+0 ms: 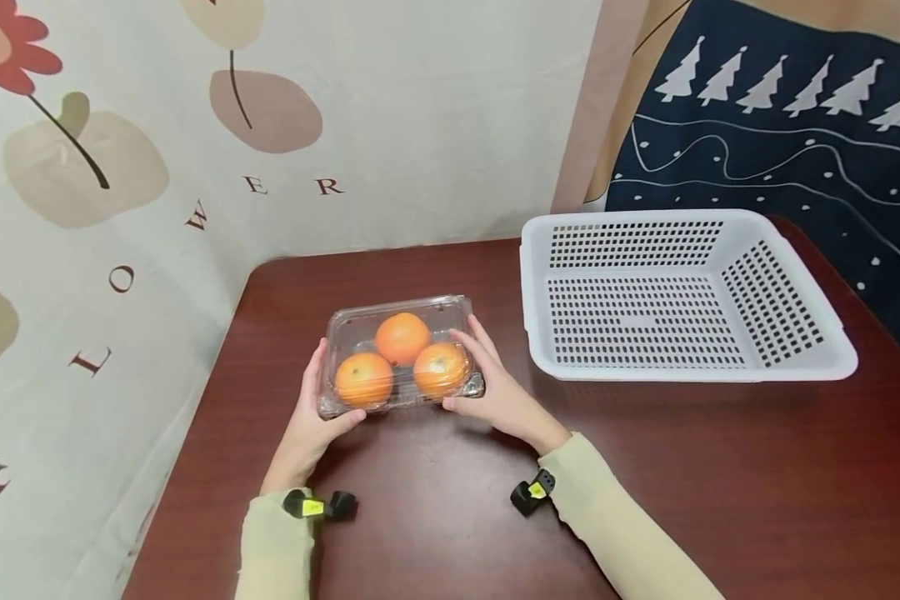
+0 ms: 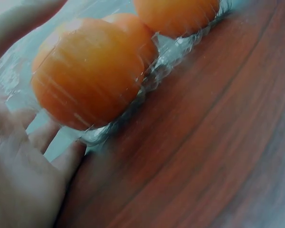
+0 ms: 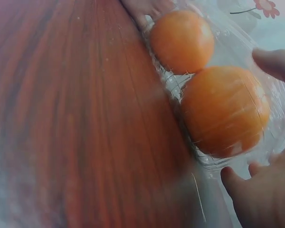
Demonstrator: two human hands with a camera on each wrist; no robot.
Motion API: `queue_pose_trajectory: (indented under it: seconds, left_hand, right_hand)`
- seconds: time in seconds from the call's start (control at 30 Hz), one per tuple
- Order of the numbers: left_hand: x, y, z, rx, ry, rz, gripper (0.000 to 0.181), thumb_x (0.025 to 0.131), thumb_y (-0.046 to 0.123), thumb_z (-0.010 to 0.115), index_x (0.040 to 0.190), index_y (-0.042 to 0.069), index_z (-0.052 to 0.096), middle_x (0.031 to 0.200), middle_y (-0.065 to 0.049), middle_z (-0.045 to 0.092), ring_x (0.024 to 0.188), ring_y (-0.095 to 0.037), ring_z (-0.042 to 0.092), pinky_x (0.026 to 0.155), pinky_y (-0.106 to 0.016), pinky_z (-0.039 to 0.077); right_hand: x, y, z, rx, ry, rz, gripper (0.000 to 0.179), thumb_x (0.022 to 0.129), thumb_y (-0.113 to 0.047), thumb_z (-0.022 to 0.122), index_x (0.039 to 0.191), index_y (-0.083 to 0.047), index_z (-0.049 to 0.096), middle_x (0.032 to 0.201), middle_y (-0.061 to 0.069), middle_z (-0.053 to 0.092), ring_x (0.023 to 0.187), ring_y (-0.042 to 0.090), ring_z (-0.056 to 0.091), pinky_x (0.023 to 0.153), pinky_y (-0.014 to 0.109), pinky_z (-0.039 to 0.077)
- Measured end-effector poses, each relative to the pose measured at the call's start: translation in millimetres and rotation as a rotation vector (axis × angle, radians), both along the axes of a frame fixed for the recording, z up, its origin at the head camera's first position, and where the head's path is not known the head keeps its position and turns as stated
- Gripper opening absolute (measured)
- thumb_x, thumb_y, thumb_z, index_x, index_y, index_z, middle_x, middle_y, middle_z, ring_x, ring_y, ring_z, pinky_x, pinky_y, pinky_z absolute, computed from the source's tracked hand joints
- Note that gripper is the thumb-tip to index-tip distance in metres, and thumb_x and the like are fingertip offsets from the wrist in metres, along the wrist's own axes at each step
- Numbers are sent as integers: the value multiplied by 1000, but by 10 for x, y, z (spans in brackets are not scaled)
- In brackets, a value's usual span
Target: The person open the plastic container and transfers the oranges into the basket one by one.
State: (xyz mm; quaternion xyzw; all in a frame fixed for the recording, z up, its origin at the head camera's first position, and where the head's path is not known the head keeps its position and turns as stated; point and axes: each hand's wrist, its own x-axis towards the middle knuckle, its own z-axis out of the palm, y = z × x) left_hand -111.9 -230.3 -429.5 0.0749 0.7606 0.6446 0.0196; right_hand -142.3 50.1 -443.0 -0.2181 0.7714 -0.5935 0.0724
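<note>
From where I stand, the underside of the clear plastic box (image 1: 345, 333) is hidden, and I can't tell whether it rests on the desk (image 1: 435, 517) or is held just above it. Glare on the plastic blurs its edges, so the lid's seam is hard to make out. Most of the fingers of the left hand (image 1: 307, 429) are lost behind the box's left end. Up close at the left wrist, one orange is cut off at the top; at the right wrist only two oranges show.

The hands are apart, one at each end of the box, gripping it between them. The left hand has its thumb along the near edge; the right hand (image 1: 504, 400) spreads round the right end, thumb at the near corner, fingers over the side. Inside sit three oranges: a rear one (image 1: 402, 339), a left one (image 1: 363, 379) and a right one (image 1: 441, 370). To the right of the box, apart from it, stands a white basket (image 1: 536, 292).
</note>
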Motion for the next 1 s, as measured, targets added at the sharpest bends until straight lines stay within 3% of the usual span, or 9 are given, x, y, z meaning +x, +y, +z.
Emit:
queue_pose_trajectory:
  seconds: [0.2,0.43,0.57,0.67,0.8,1.0]
  left_hand:
    - [-4,52,69,-38,7,-47,99,74,-5,67,144,24,2,148,9,-1,134,-7,-2,104,-53,3]
    - [-41,58,75,-29,2,-94,100,75,-7,64,144,25,0,149,8,-2,135,-12,-1,105,-44,7]
    - [-27,47,52,-18,-5,-121,98,76,-8,61,143,27,-1,149,5,-3,135,-16,0,105,-44,7]
    - [-10,39,51,4,-1,-132,95,78,-8,59,144,26,0,150,0,-1,135,-19,1,104,-50,4]
    - [6,7,52,34,-17,-135,93,79,-6,58,143,29,1,149,0,-1,135,-18,2,103,-52,4]
    - [21,-78,-29,30,-36,-109,92,79,0,61,142,34,4,149,3,-1,135,-13,2,103,-55,3]
  right_hand:
    - [-41,42,0,7,49,6,82,74,-24,69,139,-36,20,148,-12,-10,134,8,1,101,51,20]
    - [-27,64,17,-6,65,-1,85,77,-21,68,142,-28,15,148,-8,-11,134,12,0,101,54,18]
    - [62,68,171,-35,41,10,86,77,-12,68,143,-23,13,149,-1,-11,135,16,0,102,54,17]
    - [56,55,135,-33,26,10,87,76,-12,66,142,-29,12,148,-5,-11,134,12,0,102,52,18]
    - [-18,23,-45,-14,25,2,87,76,-20,65,141,-38,10,147,-15,-12,133,6,-2,102,51,19]
    - [-3,-24,-23,4,7,13,87,78,-31,67,142,-34,9,147,-14,-13,133,7,-1,102,53,18]
